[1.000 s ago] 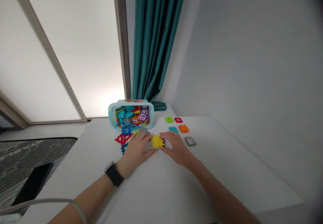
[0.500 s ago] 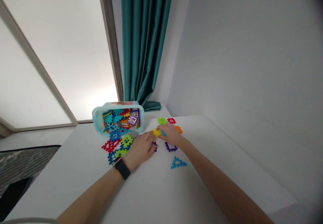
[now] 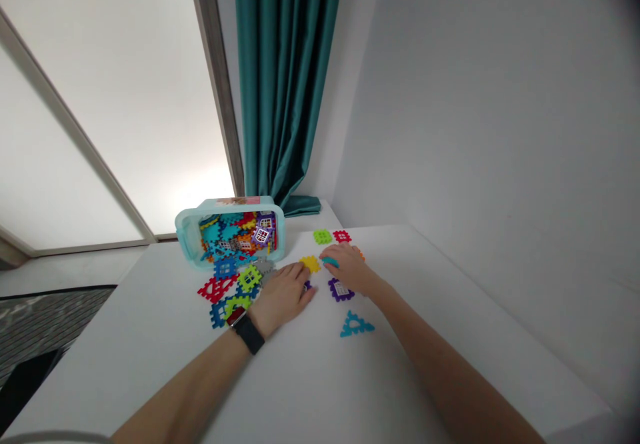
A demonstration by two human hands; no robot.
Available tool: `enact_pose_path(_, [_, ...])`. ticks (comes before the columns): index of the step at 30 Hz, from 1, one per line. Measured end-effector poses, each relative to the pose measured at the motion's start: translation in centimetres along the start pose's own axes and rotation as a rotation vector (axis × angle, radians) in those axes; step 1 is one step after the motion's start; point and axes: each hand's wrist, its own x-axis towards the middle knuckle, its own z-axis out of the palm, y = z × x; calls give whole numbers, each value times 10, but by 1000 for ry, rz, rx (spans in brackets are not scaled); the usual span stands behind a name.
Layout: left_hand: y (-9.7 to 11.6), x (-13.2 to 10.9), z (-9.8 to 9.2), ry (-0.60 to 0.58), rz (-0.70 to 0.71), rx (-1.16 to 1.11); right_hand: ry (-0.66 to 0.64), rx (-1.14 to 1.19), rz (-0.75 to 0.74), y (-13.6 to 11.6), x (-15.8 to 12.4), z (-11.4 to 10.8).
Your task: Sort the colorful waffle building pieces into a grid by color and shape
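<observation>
My left hand (image 3: pixel 283 291) lies flat on the white table (image 3: pixel 300 377), its fingers beside a yellow interlocking plastic tile (image 3: pixel 311 264) and over a purple tile edge (image 3: pixel 307 286). My right hand (image 3: pixel 350 267) curls over a teal plastic tile (image 3: pixel 330 262) at its fingertips. An orange tile (image 3: pixel 361 253) is mostly hidden behind those fingers. A purple window tile (image 3: pixel 341 289) and a teal triangular tile (image 3: pixel 356 325) lie just below my right hand.
A pale aqua plastic box (image 3: pixel 279 234) lies tipped on its side, full of tiles. A loose heap of tiles (image 3: pixel 235 291) spills in front of it. Green (image 3: pixel 323 237) and red (image 3: pixel 342 236) tiles lie beyond my hands. A wall (image 3: pixel 450 131) bounds the right side.
The view has swung left and the hands have drawn apart. The yellow tile now lies on the table, and my right hand has shifted slightly right over the teal tile.
</observation>
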Motion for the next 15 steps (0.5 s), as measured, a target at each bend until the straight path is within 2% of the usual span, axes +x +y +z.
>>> enact_pose_path(5, [1,1,5,39,-2,-17,81,9,103,4,-24,-11])
enact_pose_path(11, [5,1,2,-98,-37,78,147,36,132,6,-42,-14])
enact_pose_path(15, [3,2,2,-110,-55,106,163,23,139,8,-44,-17])
